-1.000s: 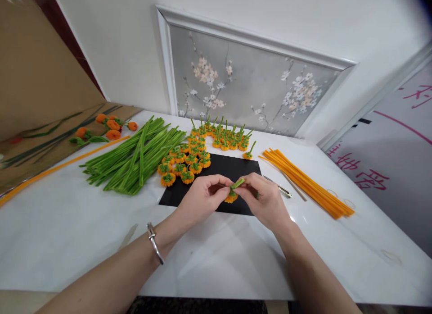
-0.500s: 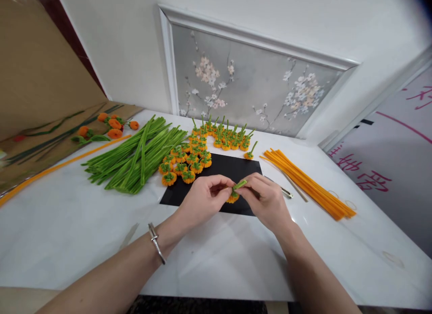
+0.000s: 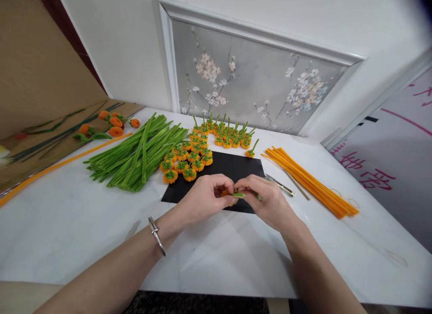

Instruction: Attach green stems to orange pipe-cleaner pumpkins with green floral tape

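Over the black mat [image 3: 232,165], my left hand [image 3: 207,194] is closed around a small orange pipe-cleaner pumpkin [image 3: 224,193], mostly hidden by the fingers. Its green pipe-cleaner stem [image 3: 238,195] sticks out to the right, toward my right hand [image 3: 266,197]. The right fingertips are pinched together at the green piece, close to the left fingers. Behind and left of my hands, finished pumpkins with green tops [image 3: 189,174] sit packed together, partly on the mat. More with upright stems [image 3: 236,140] stand farther back.
A pile of green pipe cleaners [image 3: 135,156] lies to the left, a bundle of orange ones [image 3: 313,183] to the right. Tweezers [image 3: 281,185] and a thin stick [image 3: 299,186] lie by the mat. Orange flowers [image 3: 115,125] rest at back left, before the framed wall panel [image 3: 259,75].
The pumpkin has turned within my left hand and is now more covered by the fingers. Its green stem has swung lower, pointing right. My right fingers have shifted slightly around it.
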`<state>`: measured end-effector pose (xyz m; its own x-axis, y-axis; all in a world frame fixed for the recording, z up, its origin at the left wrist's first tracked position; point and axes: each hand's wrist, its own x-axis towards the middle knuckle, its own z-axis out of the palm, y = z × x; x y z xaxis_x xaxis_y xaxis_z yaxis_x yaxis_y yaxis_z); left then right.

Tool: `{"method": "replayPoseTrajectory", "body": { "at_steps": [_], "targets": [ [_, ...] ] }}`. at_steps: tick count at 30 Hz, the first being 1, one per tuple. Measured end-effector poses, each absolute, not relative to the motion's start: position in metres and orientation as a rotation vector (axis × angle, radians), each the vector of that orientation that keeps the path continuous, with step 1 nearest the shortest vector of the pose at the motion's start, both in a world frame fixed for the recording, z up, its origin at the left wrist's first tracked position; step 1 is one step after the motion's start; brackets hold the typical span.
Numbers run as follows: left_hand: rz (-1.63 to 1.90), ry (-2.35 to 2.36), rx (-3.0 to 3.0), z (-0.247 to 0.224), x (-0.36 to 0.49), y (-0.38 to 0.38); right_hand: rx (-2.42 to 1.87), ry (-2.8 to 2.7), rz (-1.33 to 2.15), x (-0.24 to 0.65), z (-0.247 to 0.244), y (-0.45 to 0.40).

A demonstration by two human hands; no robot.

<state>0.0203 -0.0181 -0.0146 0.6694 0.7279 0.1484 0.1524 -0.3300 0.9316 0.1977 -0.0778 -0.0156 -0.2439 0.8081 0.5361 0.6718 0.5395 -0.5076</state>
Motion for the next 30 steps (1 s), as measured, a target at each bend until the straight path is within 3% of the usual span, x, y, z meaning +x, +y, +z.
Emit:
{"method": "replayPoseTrajectory", "body": {
  "at_steps": [15,23,30],
  "targets": [
    [0.546,0.69,1.684,0.004,0.015,-0.017,-1.168,-2.061,-0.086,0.196,-0.013,-0.08],
    [0.586,0.752,1.639,-0.001,0.012,-0.012,-1.271,-2.023,0.109,0.199,-0.016,-0.077],
    [0.516,0.85,2.054,-0.005,0.014,-0.013,-1.232,-1.978,0.204,0.2,-0.009,-0.079]
  ]
}}
